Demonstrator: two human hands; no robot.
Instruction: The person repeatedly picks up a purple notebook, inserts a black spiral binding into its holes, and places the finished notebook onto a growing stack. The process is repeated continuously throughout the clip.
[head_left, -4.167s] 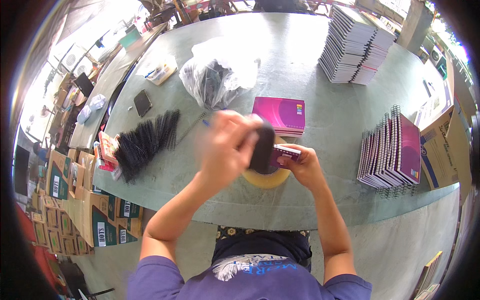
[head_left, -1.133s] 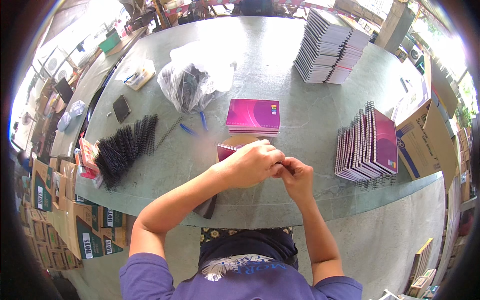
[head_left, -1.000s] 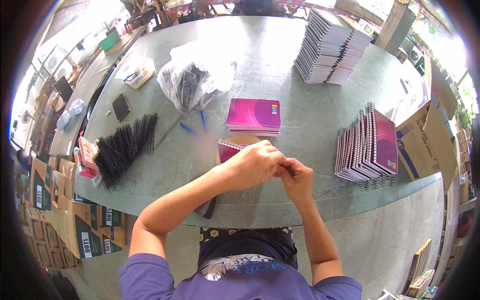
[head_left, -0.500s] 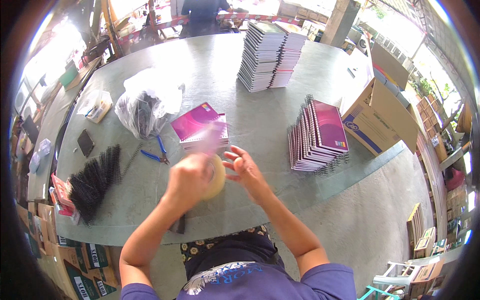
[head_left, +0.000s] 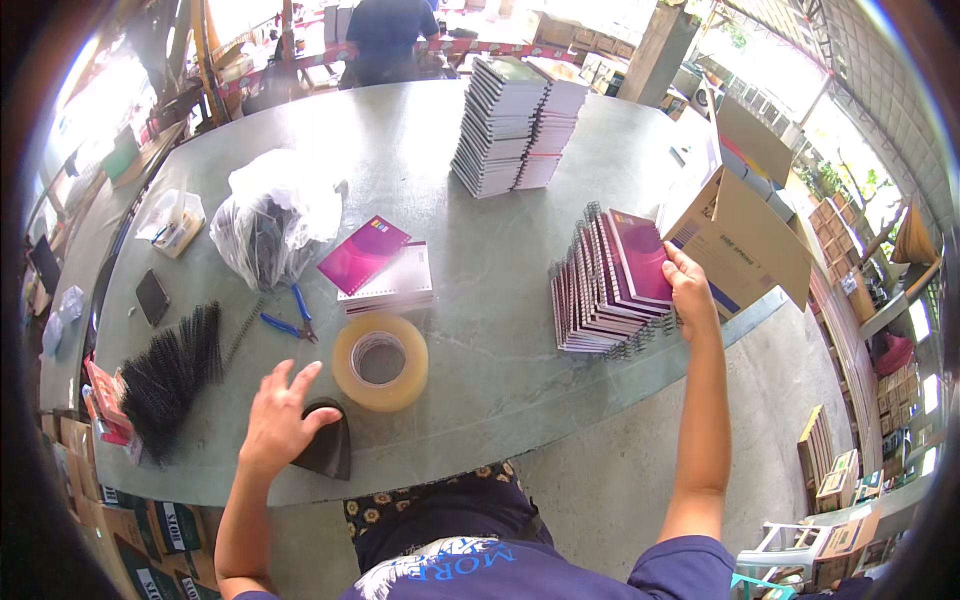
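Note:
My right hand (head_left: 690, 290) is closed on the right edge of a purple-covered spiral notebook (head_left: 640, 255), the top one of a leaning stack with black coils. My left hand (head_left: 280, 415) has its fingers spread, with the thumb at a dark wedge-shaped object (head_left: 330, 450) near the table's front edge. Between my hands lies a big roll of clear tape (head_left: 408, 395), flat on the table. Just beyond it, a loose purple cover (head_left: 365, 258) rests askew on a small pile of punched white pages (head_left: 400, 275).
Blue-handled pliers (head_left: 285, 325), black coils (head_left: 175, 380), a phone (head_left: 152, 298) and a plastic bag (head_left: 270, 215) of dark contents occupy the left side. A tall double stack of notebooks (head_left: 500, 140) stands at the back. An opened carton (head_left: 740, 240) sits at the right edge; a person (head_left: 388, 40) is beyond the table.
My hands have parted from above the tape roll. The left went down to the dark wedge, and the right reached across to the notebook stack. The view has shifted slightly.

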